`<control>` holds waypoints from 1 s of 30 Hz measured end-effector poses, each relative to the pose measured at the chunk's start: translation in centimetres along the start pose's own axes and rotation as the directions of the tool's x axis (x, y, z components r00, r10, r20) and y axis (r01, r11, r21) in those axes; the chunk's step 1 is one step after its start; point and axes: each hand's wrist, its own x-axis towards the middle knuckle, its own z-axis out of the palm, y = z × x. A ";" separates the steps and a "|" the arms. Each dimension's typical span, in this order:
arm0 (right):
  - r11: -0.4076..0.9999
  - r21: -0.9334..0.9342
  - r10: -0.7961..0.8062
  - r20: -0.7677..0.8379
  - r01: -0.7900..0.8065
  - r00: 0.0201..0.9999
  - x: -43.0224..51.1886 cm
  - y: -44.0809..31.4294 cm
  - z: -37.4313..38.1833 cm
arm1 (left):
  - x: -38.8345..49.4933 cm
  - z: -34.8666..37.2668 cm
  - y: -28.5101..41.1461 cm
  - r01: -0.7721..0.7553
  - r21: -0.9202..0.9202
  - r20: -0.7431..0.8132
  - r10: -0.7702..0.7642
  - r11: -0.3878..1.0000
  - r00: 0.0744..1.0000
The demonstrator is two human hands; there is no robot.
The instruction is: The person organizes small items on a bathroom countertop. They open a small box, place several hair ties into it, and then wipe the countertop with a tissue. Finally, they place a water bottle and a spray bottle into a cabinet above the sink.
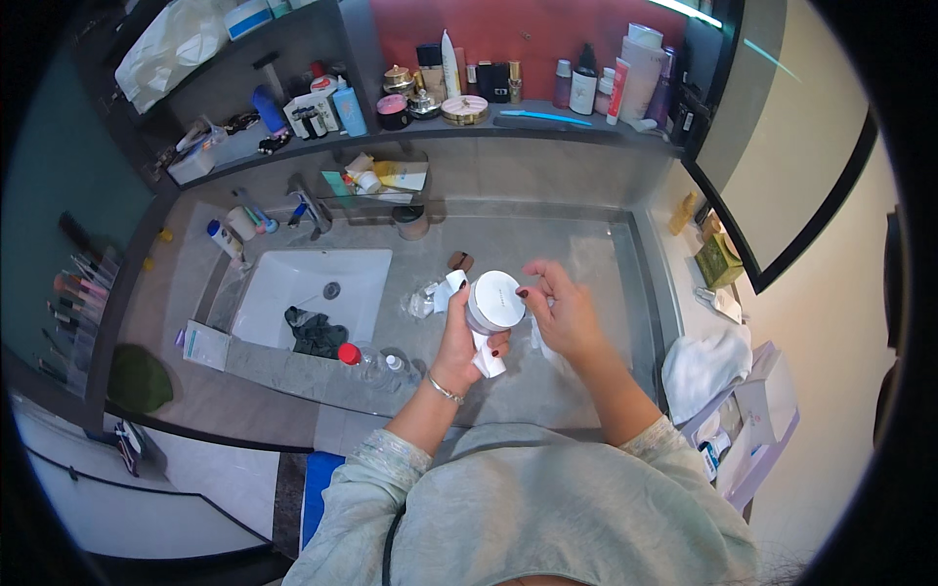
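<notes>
A round white lidded jar (498, 299) rests in my left hand (459, 344), its lid facing up. Beneath the jar, the same hand also grips a folded white tissue (486, 360). My right hand (560, 311) is just right of the jar, fingers curled apart and holding nothing that I can see; whether its thumb touches the lid's edge cannot be told. Partly behind the right wrist lies another white tissue (541, 340) on the grey counter (571, 249). Left of the jar are a crumpled clear wrapper (419, 302) with white tissue and a small brown case (460, 261).
A white sink (359, 282) holds a dark wet cloth (316, 333). Clear bottles, one with a red cap (349, 354), stand near my left forearm. Cosmetics line the shelf (535, 126). At right hangs an open mirrored cabinet door (784, 161) above a white towel (707, 370).
</notes>
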 end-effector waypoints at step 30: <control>0.598 -0.720 -0.367 0.144 0.352 0.919 24.0 -2.6 0.1 | 8.4 2.0 11.4 -0.422 -0.203 -0.144 0.399 0.884 0.906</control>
